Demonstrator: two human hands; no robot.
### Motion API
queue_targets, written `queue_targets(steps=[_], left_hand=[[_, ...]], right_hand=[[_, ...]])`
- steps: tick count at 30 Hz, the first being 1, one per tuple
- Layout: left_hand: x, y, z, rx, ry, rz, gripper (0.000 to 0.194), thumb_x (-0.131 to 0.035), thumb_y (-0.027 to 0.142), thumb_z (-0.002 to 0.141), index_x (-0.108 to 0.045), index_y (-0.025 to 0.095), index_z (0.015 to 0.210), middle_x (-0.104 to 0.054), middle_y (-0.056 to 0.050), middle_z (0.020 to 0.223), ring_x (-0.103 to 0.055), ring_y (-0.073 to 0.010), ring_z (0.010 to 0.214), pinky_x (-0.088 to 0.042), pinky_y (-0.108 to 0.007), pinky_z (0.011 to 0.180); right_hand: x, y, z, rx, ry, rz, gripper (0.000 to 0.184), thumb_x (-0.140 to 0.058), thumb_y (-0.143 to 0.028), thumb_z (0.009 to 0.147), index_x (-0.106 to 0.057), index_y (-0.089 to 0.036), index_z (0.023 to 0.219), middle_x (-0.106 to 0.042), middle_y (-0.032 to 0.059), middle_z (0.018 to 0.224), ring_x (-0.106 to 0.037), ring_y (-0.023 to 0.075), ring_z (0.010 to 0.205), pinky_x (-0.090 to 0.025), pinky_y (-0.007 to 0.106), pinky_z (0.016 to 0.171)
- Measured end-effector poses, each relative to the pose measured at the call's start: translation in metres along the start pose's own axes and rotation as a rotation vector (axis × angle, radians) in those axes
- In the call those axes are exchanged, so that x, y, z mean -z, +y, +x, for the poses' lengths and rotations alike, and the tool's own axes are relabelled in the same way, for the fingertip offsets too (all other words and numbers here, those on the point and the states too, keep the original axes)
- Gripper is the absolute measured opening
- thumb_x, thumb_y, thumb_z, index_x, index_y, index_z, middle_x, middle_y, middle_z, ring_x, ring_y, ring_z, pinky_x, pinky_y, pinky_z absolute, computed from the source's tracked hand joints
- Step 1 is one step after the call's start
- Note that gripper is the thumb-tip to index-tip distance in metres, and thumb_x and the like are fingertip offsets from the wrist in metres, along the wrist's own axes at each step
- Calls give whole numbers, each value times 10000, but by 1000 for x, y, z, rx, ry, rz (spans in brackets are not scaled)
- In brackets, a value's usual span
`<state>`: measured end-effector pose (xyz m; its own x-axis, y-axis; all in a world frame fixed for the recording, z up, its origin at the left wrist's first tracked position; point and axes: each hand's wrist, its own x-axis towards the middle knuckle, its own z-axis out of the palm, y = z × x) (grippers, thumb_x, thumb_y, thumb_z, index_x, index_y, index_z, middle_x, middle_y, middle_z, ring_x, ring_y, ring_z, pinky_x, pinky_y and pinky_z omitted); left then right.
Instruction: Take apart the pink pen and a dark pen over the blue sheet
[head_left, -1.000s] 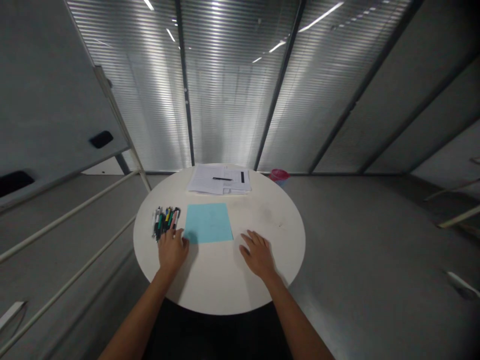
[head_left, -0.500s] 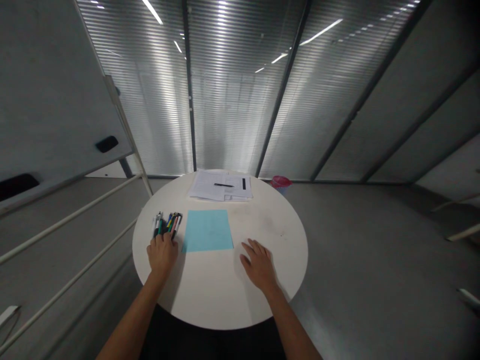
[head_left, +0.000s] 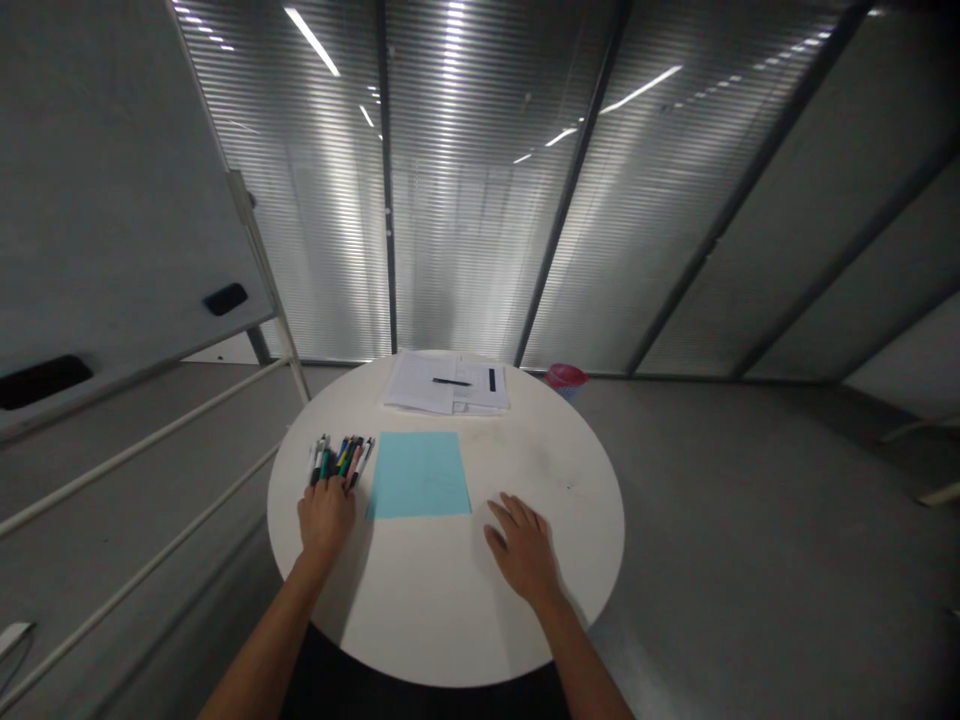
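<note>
My left hand [head_left: 327, 517] is at the left side of the round white table [head_left: 427, 600]. Its bent fingers press together over the near ends of several pens [head_left: 341, 458], some with white, green, yellow and pink parts. The fingertips are partly hidden. To the right of the pens lies a light-blue sheet of paper [head_left: 419, 475], flat on the tabletop. My right hand [head_left: 523, 545] rests palm down on the table, just right of the sheet and apart from it. Its fingers are spread and nothing is in them.
Along the table's far edge lies a stack of white papers [head_left: 420, 382] with a black pen [head_left: 451, 381] on top. A red-rimmed bin [head_left: 565, 378] stands on the floor behind the table. At left is a whiteboard [head_left: 112, 200] on a metal frame.
The rightmost pen in the group leans a little further right, apart from the others. My right hand still lies spread on the table. The whole view has shifted slightly.
</note>
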<state>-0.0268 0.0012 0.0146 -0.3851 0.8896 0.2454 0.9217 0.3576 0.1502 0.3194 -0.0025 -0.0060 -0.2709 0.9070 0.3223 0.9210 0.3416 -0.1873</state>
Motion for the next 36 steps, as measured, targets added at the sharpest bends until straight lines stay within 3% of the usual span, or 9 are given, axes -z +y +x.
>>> queue_targets(steps=[10,14,16,21,23,25,28,32,36], left_hand=[[1,-7,9,56,-6,-143,373,-422,375,931,-707,166,1050,-703,-163,992,-628,-326,939,-434,-396,775],[5,-6,12,61,52,-443,394,-452,413,919,-709,144,1050,-709,-151,979,-647,-282,881,-453,-357,752],[8,2,7,-10,79,-659,382,-491,425,901,-708,134,1020,-702,-139,993,-645,-250,881,-467,-336,766],[14,43,-18,-346,-93,-944,334,-529,450,898,-722,189,978,-677,-84,938,-608,-187,799,-468,-304,735],[11,60,-27,-414,-214,-969,304,-543,432,898,-731,199,952,-667,-73,911,-600,-175,785,-465,-297,731],[5,73,-31,-441,-280,-983,278,-566,422,887,-739,210,938,-663,-67,896,-596,-175,787,-460,-297,733],[-6,86,-30,-457,-329,-1000,248,-593,403,869,-746,218,932,-669,-65,892,-603,-189,847,-452,-310,782],[-17,93,-21,-414,-366,-1041,239,-615,396,839,-751,210,905,-673,-59,878,-596,-186,834,-439,-309,777],[-24,91,-14,-211,-391,-1208,303,-639,431,801,-725,167,921,-633,-27,745,-542,-148,683,-406,-272,648]], right_hand=[[-1,1,0,-1,8,22,406,-469,-349,945,-588,-258,1322,-532,76,1433,-455,273,1330,-319,446,1077],[-1,-1,-1,-4,13,63,403,-476,-331,939,-590,-261,1319,-534,76,1431,-458,280,1327,-320,459,1076],[-2,1,0,-14,26,121,398,-486,-325,930,-602,-252,1304,-537,81,1426,-452,292,1329,-310,477,1081],[-7,6,10,-156,109,531,337,-487,-359,914,-672,-235,1166,-678,91,1200,-569,286,1162,-358,489,1032],[-8,5,18,-287,158,847,365,-478,-440,907,-682,-199,1090,-698,114,1095,-632,247,979,-468,405,873],[-9,-1,27,-393,107,1155,426,-499,-523,874,-668,-193,1083,-702,80,885,-615,178,675,-462,308,615],[-11,-14,40,-496,-10,1434,471,-560,-607,801,-674,-186,977,-650,25,699,-514,113,468,-287,231,423],[-15,-26,56,-523,-44,1527,437,-676,-592,712,-665,-174,839,-609,-7,626,-499,90,445,-272,211,407],[-21,-22,66,-545,-13,1623,431,-711,-575,702,-658,-177,857,-600,-17,642,-496,82,463,-284,207,407]])
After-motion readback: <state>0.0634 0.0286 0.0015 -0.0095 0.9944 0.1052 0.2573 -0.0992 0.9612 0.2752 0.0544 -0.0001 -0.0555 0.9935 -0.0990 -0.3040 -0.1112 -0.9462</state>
